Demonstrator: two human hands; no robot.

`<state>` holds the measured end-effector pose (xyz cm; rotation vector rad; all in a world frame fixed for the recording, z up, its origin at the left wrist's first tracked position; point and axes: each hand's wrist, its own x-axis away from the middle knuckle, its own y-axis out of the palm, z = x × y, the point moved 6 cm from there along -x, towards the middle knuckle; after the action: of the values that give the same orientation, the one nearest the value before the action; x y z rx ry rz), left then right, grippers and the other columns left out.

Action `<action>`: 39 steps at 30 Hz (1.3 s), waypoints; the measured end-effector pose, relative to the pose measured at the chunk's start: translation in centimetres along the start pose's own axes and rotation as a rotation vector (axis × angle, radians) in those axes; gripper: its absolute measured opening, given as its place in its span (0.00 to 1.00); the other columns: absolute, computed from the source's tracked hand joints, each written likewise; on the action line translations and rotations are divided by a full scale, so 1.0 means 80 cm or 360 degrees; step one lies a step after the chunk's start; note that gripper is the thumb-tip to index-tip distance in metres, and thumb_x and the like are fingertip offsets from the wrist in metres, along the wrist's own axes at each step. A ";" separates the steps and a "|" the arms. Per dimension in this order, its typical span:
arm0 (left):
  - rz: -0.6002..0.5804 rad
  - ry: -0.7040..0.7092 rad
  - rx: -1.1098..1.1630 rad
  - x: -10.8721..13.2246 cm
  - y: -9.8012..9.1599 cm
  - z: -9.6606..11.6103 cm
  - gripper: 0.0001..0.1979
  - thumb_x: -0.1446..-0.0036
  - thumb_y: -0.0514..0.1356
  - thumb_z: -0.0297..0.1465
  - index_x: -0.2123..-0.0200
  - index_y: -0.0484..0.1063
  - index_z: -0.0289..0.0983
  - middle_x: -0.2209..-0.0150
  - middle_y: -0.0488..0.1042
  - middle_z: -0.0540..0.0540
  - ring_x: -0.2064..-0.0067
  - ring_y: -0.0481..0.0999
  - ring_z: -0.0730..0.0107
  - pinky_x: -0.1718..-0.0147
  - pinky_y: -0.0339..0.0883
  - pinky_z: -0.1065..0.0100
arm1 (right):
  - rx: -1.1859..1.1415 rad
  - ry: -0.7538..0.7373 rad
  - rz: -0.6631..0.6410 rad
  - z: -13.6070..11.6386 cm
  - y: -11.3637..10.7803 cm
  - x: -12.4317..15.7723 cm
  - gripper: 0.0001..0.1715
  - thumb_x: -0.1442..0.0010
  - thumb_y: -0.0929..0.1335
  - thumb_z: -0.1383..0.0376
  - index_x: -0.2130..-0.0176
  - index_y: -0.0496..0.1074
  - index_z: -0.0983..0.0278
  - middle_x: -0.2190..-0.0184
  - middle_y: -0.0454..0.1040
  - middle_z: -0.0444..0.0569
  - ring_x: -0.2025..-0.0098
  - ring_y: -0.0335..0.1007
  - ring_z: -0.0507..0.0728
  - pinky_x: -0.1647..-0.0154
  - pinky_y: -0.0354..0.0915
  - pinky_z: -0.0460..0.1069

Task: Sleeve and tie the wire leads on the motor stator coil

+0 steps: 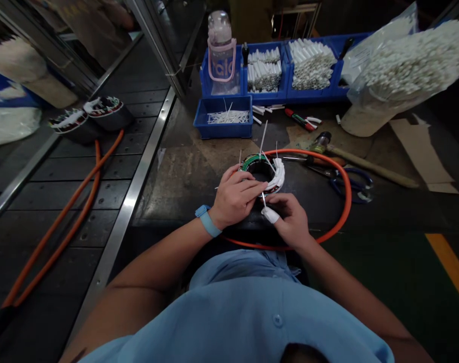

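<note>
A ring-shaped stator (265, 171) with white-sleeved windings sits near the workbench's (184, 171) front edge, inside a loop of orange hose (344, 191). The left hand (235, 199) curls over its near rim, gripping it. The right hand (289, 222), one fingertip capped in white, pinches a thin white tie (263, 200) against the stator.

hose (346, 201): glossy orange rubber | bins (223, 128): blue plastic | mallet handle (369, 165): wood
</note>
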<state>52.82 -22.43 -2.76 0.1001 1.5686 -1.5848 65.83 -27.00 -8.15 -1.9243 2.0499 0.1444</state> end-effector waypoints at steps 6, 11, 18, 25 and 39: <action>-0.0040 0.0024 0.0066 0.000 0.000 -0.002 0.13 0.43 0.56 0.27 0.55 0.73 0.43 0.61 0.78 0.51 0.56 0.69 0.68 0.44 0.54 0.53 | 0.0355 0.0203 0.0264 0.002 0.002 -0.017 0.07 0.49 0.68 0.65 0.70 0.64 0.61 0.76 0.68 0.41 0.74 0.65 0.51 0.71 0.63 0.47; -0.0061 -0.0052 0.0086 0.001 0.001 -0.002 0.14 0.45 0.56 0.26 0.55 0.74 0.41 0.60 0.78 0.50 0.56 0.68 0.66 0.46 0.56 0.54 | 0.1021 -0.0223 0.0048 -0.033 0.003 -0.035 0.05 0.43 0.65 0.63 0.68 0.67 0.62 0.74 0.70 0.45 0.71 0.64 0.53 0.69 0.59 0.48; -0.0428 -0.0266 0.0162 -0.010 0.002 -0.016 0.16 0.45 0.57 0.29 0.52 0.71 0.38 0.57 0.75 0.45 0.50 0.65 0.60 0.47 0.55 0.53 | 0.1619 -0.1411 -0.0651 -0.081 0.021 -0.035 0.16 0.39 0.60 0.67 0.77 0.67 0.61 0.81 0.65 0.46 0.74 0.55 0.53 0.73 0.46 0.52; -0.0703 -0.0167 0.0007 -0.019 0.006 -0.015 0.11 0.41 0.54 0.32 0.64 0.76 0.38 0.65 0.74 0.45 0.53 0.65 0.61 0.46 0.53 0.55 | 0.1600 -0.1223 -0.0495 -0.079 0.009 -0.094 0.18 0.39 0.61 0.64 0.80 0.65 0.61 0.82 0.63 0.47 0.76 0.54 0.54 0.74 0.45 0.52; -0.0625 -0.0097 -0.0068 -0.013 0.006 -0.011 0.10 0.43 0.54 0.30 0.62 0.74 0.35 0.61 0.75 0.43 0.48 0.65 0.58 0.44 0.54 0.53 | 0.1806 -0.1032 -0.0812 -0.059 0.030 -0.074 0.13 0.39 0.61 0.68 0.70 0.72 0.64 0.73 0.69 0.52 0.68 0.58 0.57 0.67 0.52 0.52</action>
<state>53.31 -21.06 -2.67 -0.2939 1.6430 -1.8309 62.94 -22.52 -2.29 -1.2998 0.8200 -0.3860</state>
